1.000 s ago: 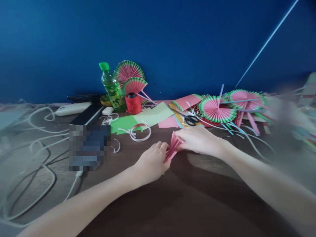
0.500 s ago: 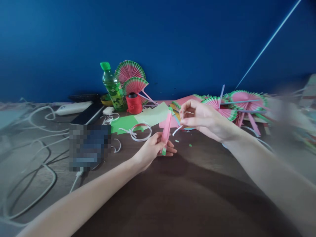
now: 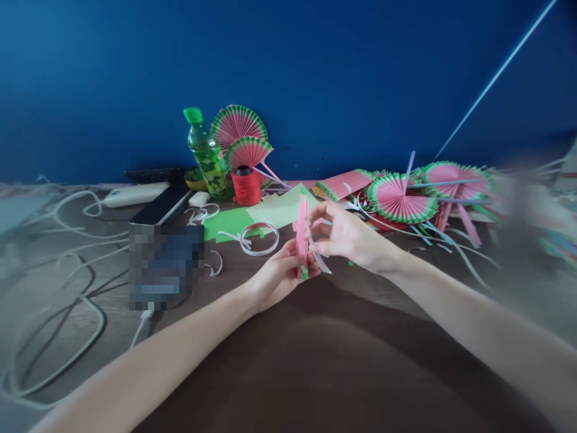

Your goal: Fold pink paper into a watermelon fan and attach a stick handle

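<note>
From my seat, I see a green-capped bottle (image 3: 208,165) beyond the fingers (image 3: 321,247) and off to their left, leaning slightly, with a red dark-topped container (image 3: 247,190) just beside it. Farther left of the fingers I get a small white case (image 3: 199,199), a dark flat slab (image 3: 162,204), a white slab (image 3: 135,195) and a black item (image 3: 153,175) against the wall (image 3: 315,72). Nearer, left of the fingers, lies a device (image 3: 166,267) I can't make out through the pixelation; a white cable (image 3: 143,326) plugs into its near end. High beyond the fingers, to the right, I see a pale diagonal line (image 3: 496,79) crossing the blue.
</note>
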Demonstrator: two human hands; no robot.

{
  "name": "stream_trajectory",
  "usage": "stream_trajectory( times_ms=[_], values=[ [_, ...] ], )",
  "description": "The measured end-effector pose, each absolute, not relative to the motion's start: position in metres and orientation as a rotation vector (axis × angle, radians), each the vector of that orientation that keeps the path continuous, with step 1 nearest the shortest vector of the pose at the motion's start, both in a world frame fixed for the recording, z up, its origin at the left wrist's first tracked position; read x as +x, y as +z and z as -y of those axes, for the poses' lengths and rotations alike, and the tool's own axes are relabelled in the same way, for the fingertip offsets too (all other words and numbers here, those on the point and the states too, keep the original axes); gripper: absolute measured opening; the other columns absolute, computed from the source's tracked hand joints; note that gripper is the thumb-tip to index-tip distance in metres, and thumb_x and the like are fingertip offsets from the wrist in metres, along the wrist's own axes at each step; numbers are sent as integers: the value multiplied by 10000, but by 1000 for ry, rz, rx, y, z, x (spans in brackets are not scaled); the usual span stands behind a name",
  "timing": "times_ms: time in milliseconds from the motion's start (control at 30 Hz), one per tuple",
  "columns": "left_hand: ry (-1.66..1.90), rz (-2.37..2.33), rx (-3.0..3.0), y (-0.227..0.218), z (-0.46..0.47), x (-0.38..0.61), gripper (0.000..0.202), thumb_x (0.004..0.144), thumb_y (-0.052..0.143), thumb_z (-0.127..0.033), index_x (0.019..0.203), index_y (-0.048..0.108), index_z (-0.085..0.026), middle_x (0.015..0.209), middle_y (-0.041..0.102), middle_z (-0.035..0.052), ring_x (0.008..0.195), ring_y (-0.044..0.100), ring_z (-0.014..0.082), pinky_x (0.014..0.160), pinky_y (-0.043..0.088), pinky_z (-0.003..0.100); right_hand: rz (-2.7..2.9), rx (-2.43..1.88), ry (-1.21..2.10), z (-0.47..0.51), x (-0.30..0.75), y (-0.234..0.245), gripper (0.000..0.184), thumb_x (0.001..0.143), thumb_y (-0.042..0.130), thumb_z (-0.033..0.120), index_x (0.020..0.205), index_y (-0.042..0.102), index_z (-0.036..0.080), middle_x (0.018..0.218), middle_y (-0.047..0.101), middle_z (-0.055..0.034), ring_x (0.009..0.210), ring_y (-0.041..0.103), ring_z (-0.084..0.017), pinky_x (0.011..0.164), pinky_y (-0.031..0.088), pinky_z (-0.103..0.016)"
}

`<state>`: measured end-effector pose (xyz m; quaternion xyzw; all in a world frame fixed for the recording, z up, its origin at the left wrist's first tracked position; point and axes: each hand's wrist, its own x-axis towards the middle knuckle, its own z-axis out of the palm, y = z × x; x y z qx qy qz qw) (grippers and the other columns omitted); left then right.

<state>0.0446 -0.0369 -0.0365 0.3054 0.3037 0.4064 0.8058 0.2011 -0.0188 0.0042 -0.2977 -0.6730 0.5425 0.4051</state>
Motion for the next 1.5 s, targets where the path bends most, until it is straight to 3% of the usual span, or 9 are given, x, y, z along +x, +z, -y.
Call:
stream_trajectory(
  times_ms=[300, 933, 1200, 1500],
  values=[
    [891, -561, 713, -47, 34, 43, 374, 747, 585, -86, 1042, 422, -248, 1047, 603, 26, 896, 639, 180, 902, 427, 404, 1571, -785, 1465, 19, 193, -10, 459, 607, 698, 148, 932, 382, 224, 1053, 417, -35, 941, 541, -155, 598, 547, -255],
    [861, -536, 784, -46, 36, 44, 374, 753, 572, -87, 1032, 369, -232, 922, 625, 10, 805, 656, 163, 834, 462, 372, 1589, -681, 1396, 15, 192, -32, 444, 642, 709, 175, 955, 399, 233, 1043, 396, -21, 884, 558, -134, 582, 553, -230],
    [877, -559, 743, -44, 37, 44, 346, 757, 553, -47, 1013, 405, -226, 909, 611, -12, 699, 624, 96, 849, 460, 412, 1585, -699, 1353, 20, 187, -31, 418, 653, 700, 184, 948, 409, 238, 1028, 402, -17, 884, 548, -133, 591, 557, -240],
    [893, -581, 719, -46, 36, 45, 360, 755, 559, -50, 1034, 421, -231, 981, 586, 5, 779, 611, 112, 840, 475, 415, 1600, -704, 1272, 20, 186, -40, 395, 678, 655, 117, 964, 420, 255, 1006, 435, -3, 889, 558, -126, 626, 547, -244]
  ],
)
